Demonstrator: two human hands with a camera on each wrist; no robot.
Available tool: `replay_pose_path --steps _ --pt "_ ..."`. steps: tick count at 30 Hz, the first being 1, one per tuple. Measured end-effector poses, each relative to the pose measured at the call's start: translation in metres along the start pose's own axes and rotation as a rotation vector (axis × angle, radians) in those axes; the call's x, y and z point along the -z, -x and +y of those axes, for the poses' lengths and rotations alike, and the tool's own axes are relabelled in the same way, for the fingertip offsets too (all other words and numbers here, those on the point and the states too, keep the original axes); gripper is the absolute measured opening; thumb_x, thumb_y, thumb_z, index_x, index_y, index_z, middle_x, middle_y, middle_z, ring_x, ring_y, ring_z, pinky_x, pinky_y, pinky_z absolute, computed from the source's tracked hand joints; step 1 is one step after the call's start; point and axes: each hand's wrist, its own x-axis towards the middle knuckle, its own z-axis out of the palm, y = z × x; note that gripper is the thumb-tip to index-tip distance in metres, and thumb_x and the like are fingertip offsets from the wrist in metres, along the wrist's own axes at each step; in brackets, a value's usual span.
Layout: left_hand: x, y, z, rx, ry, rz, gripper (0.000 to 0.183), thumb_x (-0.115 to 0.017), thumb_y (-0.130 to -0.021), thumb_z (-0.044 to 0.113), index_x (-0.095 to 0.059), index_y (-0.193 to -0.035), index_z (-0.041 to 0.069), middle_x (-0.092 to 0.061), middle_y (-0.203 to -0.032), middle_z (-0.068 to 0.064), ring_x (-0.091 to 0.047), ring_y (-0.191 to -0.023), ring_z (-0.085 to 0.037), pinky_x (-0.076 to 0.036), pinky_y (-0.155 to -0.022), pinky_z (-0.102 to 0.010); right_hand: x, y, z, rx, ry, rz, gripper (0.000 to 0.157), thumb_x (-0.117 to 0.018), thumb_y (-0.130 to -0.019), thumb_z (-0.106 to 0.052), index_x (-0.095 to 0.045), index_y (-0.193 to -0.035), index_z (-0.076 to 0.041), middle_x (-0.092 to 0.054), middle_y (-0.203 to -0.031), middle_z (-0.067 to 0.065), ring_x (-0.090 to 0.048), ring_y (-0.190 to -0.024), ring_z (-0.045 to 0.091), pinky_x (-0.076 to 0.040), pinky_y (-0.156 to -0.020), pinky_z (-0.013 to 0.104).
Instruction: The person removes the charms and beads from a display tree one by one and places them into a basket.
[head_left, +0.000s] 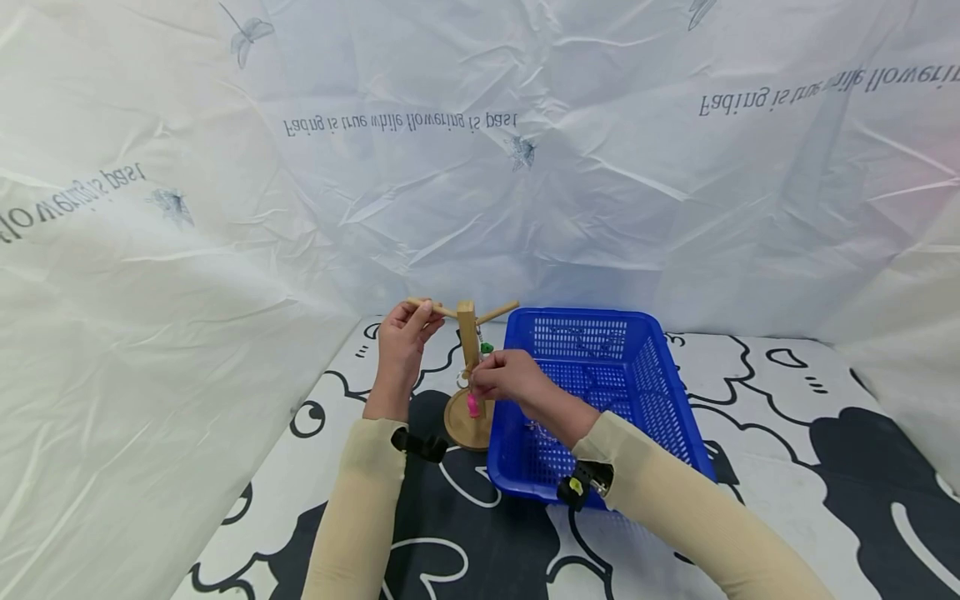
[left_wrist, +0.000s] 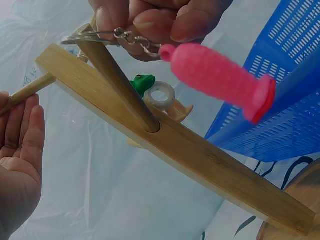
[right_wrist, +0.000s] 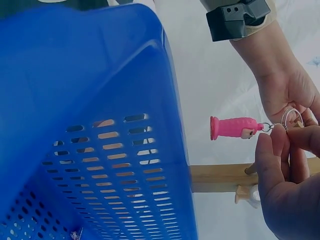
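A wooden stand point(head_left: 466, 329) with a round base and side pegs stands left of the basket. My left hand point(head_left: 402, 343) grips its upper left peg point(left_wrist: 30, 90) between thumb and fingers. Between the fingertips of my right hand point(head_left: 513, 379) is the metal ring of a pink keychain point(right_wrist: 232, 128), whose bumpy pink figure dangles from a short chain. The left wrist view shows that ring point(left_wrist: 87, 37) around the tip of a lower peg point(left_wrist: 117, 77). A green figure keychain point(left_wrist: 142, 84) and a white ring-shaped piece point(left_wrist: 172, 95) hang behind the post.
Right beside the stand is a blue plastic basket point(head_left: 600, 315) with slotted walls; a few small items lie inside it. My right forearm crosses over its near left part. White printed sheeting point(head_left: 480, 208) rises behind, and a black-and-white patterned cloth point(head_left: 765, 467) covers the table.
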Motion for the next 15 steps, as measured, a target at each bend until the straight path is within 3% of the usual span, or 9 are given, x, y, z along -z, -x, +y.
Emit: replay_pose_path --steps 8,15 --pt "-0.0004 -0.0007 -0.0002 0.002 0.002 0.006 0.020 -0.056 -0.098 0.000 -0.066 -0.087 0.013 -0.073 -0.082 0.005 -0.070 -0.078 -0.006 -0.061 -0.078 -0.020 0.0017 0.0035 -0.0024 0.006 0.003 -0.021 0.014 -0.065 -0.093 -0.010 -0.070 -0.096 0.002 -0.073 -0.096 0.012 -0.069 -0.076 0.013 -0.063 -0.085 0.037" --pt "0.0000 -0.0015 -0.0003 0.003 0.007 0.005 0.021 -0.055 -0.098 0.000 -0.066 -0.087 0.014 -0.073 -0.081 0.005 -0.070 -0.078 -0.006 -0.061 -0.077 -0.020 0.0050 0.0072 -0.0035 0.013 0.008 -0.058 0.014 -0.064 -0.093 -0.010 -0.070 -0.097 0.002 -0.072 -0.084 0.007 -0.067 -0.073 0.012 -0.063 -0.084 0.036"
